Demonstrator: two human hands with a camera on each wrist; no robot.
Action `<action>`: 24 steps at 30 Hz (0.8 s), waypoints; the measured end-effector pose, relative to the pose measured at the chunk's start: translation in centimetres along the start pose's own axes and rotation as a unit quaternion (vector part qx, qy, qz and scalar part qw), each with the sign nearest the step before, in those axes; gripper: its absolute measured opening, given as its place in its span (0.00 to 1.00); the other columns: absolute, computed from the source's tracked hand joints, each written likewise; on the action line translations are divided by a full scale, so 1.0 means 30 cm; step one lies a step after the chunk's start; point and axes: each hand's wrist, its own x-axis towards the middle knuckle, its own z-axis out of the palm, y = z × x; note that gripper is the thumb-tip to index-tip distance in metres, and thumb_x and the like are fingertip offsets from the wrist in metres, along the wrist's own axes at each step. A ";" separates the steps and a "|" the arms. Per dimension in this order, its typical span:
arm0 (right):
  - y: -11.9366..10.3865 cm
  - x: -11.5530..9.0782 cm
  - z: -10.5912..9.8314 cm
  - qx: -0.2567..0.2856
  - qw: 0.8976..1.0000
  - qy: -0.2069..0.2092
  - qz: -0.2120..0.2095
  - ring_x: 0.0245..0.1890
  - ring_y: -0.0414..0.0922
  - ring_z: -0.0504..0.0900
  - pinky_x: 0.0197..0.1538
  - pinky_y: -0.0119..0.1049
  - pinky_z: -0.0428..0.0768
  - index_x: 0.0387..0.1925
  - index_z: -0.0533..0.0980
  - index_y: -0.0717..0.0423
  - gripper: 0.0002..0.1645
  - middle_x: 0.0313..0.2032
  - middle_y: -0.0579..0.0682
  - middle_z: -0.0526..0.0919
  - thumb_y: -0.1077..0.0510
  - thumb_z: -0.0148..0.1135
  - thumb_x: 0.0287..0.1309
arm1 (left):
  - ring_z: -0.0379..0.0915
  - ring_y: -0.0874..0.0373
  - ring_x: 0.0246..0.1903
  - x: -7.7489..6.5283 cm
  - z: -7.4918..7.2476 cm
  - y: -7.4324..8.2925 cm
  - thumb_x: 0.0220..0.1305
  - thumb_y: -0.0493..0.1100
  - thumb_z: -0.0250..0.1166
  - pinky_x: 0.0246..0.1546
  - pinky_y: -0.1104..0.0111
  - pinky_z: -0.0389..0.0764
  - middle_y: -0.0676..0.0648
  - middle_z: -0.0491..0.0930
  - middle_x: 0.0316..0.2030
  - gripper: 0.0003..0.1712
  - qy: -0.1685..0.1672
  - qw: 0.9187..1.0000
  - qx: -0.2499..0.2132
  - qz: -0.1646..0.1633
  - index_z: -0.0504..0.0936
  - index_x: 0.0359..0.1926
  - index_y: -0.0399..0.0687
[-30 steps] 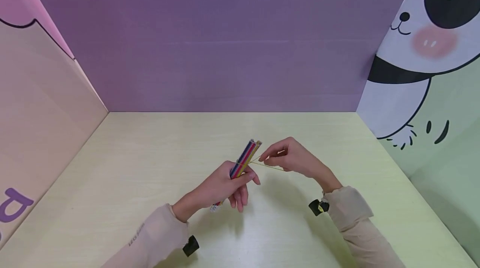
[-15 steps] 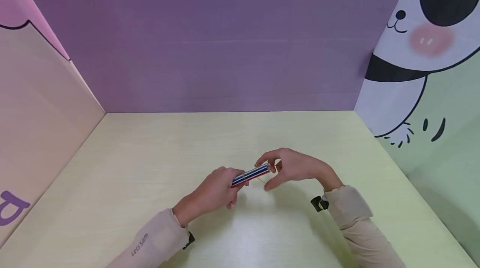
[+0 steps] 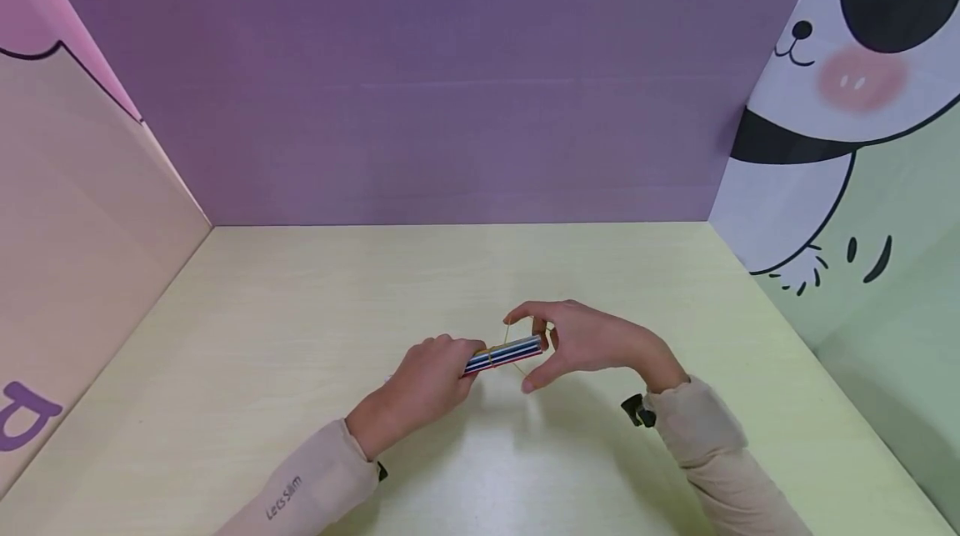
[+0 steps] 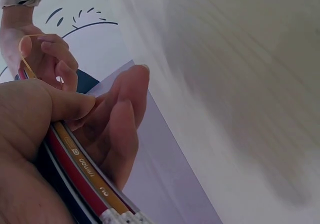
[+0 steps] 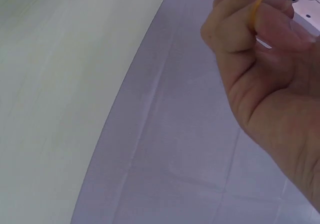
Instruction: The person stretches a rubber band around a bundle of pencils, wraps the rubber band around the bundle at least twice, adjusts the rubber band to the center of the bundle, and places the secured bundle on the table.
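Observation:
A bundle of pencils point(image 3: 504, 355) lies in the grip of my left hand point(image 3: 423, 390), its end pointing right. In the left wrist view, yellow, red and dark pencils point(image 4: 82, 159) with white-tipped ends pass under the thumb. A thin yellow rubber band point(image 5: 257, 9) circles the bundle and stretches out to my right hand point(image 3: 596, 343). The right thumb and fingers are spread inside its loop, holding it wide around the bundle's end. That end sits between the right thumb and index finger. Part of the bundle is hidden behind the left hand.
Both hands are above a pale wooden tabletop point(image 3: 337, 286). A purple panel point(image 3: 465, 102) rises at the back, with a pink-beige panel point(image 3: 82, 211) on the left and a panda-printed panel point(image 3: 885, 202) on the right. Dark wrist devices point(image 3: 638, 411) sit below the sleeves.
The pencils have tilted from steep to nearly level, pointing right. My right hand has come down and closer to their end, and its thumb and fingers have spread the rubber band apart.

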 end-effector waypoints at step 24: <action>-0.118 -0.004 0.089 -0.238 0.962 0.133 -0.003 0.26 0.39 0.73 0.33 0.35 0.76 0.53 0.76 0.55 0.36 0.32 0.41 0.78 0.48 0.81 0.43 | 0.65 0.57 0.14 -0.018 0.023 0.011 0.56 0.35 0.71 0.12 0.66 0.68 0.49 0.77 0.18 0.09 0.064 0.977 0.195 -0.054 0.77 0.29 0.45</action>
